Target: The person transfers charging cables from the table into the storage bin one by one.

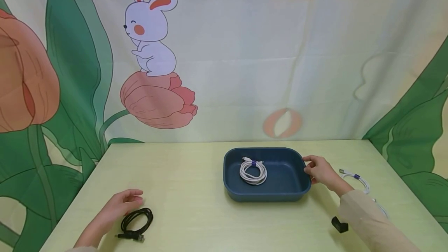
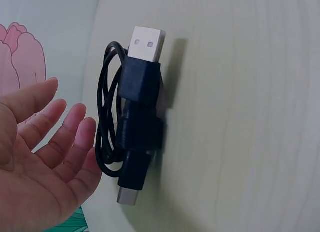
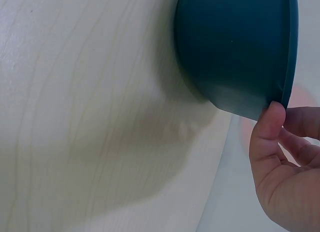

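Right hand (image 1: 320, 169): is pinching the tray (image 1: 267, 196) by its right rim; one-sided lifting could be tilting it.
Tray: is standing on the table (image 1: 189, 221), with the white cable (image 1: 263, 173) lying coiled inside; tilt could be sliding this load.
Left hand (image 1: 122, 204): is curving loosely beside the black cable (image 1: 132, 235), gripping nothing; I cannot tell contact.
Black cable: is resting coiled; careless pickup could be snagging its loops.
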Tool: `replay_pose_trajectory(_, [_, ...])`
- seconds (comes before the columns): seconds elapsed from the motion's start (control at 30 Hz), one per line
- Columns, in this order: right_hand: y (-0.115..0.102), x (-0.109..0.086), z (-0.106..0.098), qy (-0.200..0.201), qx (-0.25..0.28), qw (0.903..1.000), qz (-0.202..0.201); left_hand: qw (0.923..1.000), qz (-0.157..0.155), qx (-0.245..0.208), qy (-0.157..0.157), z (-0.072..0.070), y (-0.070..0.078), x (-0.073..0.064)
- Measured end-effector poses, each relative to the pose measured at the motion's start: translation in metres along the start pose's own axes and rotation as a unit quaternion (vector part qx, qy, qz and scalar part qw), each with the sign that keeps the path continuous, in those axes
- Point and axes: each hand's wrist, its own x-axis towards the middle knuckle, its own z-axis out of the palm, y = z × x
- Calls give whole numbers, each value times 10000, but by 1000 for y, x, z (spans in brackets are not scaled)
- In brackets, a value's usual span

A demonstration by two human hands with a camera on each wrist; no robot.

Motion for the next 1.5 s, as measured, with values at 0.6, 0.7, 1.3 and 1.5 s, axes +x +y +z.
replay_pose_trajectory(0.6, [0,1,0,33,9,10000,-7,9996,-124,181,195,4,-16,0])
replay_pose_trajectory(0.7, [0,1,0,37,1,10000,-32,9995,-191,137,230,4,-18,1])
replay_pose_trajectory(1.3, [-1,-1,0,52,10,10000,-27,9980,-469,348,226,7,-26,5])
replay_pose_trajectory(1.5, [-1,-1,0,29,26,10000,-53,9975,-471,412,331,9,-28,6])
